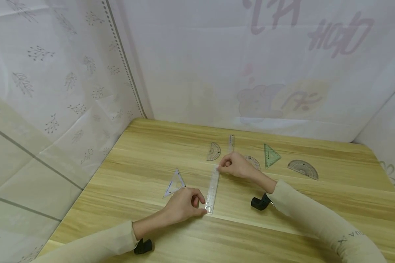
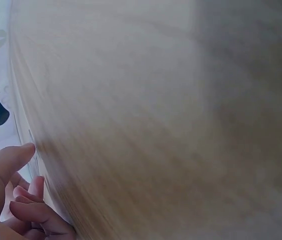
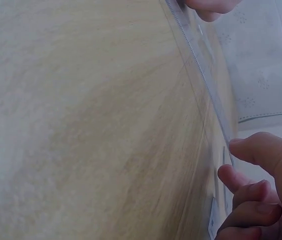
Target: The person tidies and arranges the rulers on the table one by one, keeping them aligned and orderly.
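Note:
A clear straight ruler [image 1: 212,190] lies lengthwise between the two hands over the wooden table. At its near end, my left hand [image 1: 184,204] has its thumb and curled fingers on the left corner. My right hand [image 1: 237,166] pinches the far end, thumb tip on the edge, seen also in the right wrist view along the ruler [image 3: 201,65]. Left of the ruler, a clear set square [image 1: 175,183] lies partly behind my left hand. Beyond my right hand are a second ruler [image 1: 231,140] and a protractor [image 1: 254,162], both partly covered by it.
Another clear protractor [image 1: 214,151] lies left of the second ruler. A green set square [image 1: 271,156] and a grey protractor [image 1: 303,168] are at the right. The wooden table [image 1: 145,153] meets hanging printed cloth [image 1: 191,65] at the back and sides.

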`<control>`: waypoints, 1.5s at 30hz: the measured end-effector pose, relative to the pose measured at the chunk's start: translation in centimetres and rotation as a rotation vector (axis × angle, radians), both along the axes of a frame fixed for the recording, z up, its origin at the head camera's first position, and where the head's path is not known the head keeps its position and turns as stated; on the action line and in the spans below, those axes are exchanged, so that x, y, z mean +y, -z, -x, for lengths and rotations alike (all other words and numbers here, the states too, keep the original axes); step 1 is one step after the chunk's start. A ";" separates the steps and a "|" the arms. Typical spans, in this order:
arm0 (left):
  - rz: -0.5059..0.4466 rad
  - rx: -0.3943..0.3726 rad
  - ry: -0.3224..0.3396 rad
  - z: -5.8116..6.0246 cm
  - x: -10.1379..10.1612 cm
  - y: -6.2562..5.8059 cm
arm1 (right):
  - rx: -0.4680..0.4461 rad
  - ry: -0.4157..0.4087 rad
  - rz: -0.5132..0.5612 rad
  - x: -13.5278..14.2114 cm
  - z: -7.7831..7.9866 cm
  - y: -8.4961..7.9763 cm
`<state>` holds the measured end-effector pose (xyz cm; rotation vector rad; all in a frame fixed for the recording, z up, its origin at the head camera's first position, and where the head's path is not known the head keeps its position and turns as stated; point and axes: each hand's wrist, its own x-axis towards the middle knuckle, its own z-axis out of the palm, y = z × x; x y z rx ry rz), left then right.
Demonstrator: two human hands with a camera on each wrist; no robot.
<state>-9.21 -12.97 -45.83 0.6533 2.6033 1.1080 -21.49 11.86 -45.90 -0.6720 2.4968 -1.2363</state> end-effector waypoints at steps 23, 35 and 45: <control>-0.116 0.013 -0.019 0.9 -0.9 -0.6 | -0.021 -0.132 0.163 1.5 -0.4 0.0; -0.137 -0.032 -0.071 3.0 -0.6 -1.8 | -0.046 -0.099 0.171 2.6 -0.8 -0.1; -0.142 -0.056 -0.083 5.1 -0.4 -2.7 | -0.063 -0.057 0.152 3.0 -0.6 -0.6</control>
